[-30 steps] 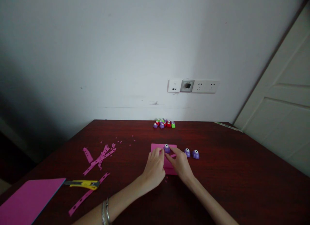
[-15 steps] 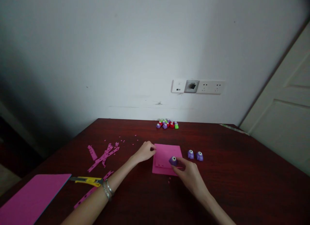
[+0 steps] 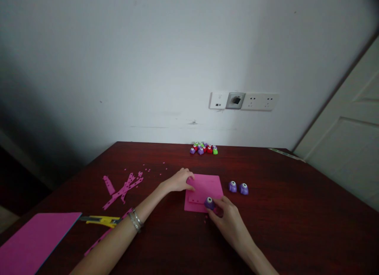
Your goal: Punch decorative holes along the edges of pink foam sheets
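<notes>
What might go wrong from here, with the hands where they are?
The upper pink sheet could slide on the lower sheet if the left hand at the left edge lifts while the right hand moves the purple one-eyed piece. The left forearm might also nudge the yellow cutter lying close beside it.

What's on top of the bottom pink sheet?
A pink piece with dark spots along its near edge. The left hand and the purple gadget in the right hand cover parts that I can't see.
</notes>
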Action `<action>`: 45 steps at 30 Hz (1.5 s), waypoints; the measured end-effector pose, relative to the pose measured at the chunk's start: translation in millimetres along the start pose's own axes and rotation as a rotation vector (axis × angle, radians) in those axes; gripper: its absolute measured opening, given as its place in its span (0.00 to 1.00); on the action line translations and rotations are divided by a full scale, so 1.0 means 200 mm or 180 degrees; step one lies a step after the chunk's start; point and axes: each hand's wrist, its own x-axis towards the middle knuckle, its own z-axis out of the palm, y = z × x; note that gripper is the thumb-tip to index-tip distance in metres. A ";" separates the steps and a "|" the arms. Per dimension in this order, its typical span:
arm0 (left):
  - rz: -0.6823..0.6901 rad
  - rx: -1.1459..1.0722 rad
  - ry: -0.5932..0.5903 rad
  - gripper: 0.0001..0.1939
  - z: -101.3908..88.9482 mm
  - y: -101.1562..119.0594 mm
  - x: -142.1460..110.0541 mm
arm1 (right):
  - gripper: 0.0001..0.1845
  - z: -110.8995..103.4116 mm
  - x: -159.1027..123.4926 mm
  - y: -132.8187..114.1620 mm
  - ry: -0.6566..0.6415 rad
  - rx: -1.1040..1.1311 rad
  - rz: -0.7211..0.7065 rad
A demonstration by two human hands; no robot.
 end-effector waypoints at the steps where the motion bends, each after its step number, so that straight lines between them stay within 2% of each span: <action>1: 0.0003 0.0006 -0.0021 0.21 0.00 0.00 0.00 | 0.08 0.00 0.00 0.00 -0.0003 -0.0023 0.0001; 7: -0.0094 0.0011 -0.0111 0.20 0.02 -0.01 0.02 | 0.06 0.04 -0.01 0.01 -0.0117 -0.0162 0.0051; 13: -0.0109 -0.0252 -0.0008 0.19 0.03 -0.02 0.02 | 0.06 0.06 -0.02 0.03 -0.0091 -0.0214 0.0009; 19: -0.0373 -0.1161 -0.0099 0.19 0.04 0.00 0.03 | 0.06 0.05 -0.01 0.03 -0.0044 -0.0166 0.0041; 25: -0.0877 -0.1874 -0.0271 0.09 0.01 0.01 0.03 | 0.09 0.02 0.00 0.05 0.0110 0.0037 0.0084; 33: -0.1056 -0.2466 -0.0334 0.12 -0.02 0.01 -0.01 | 0.07 0.00 0.02 0.06 0.0102 0.0019 0.0264; 37: -0.1119 -0.2567 -0.0356 0.11 -0.01 0.01 -0.01 | 0.07 0.00 0.02 0.06 0.0237 -0.0034 0.0265; 45: -0.1231 -0.2936 -0.0375 0.15 0.03 0.02 0.00 | 0.06 -0.01 0.02 0.05 0.0128 -0.0156 0.0407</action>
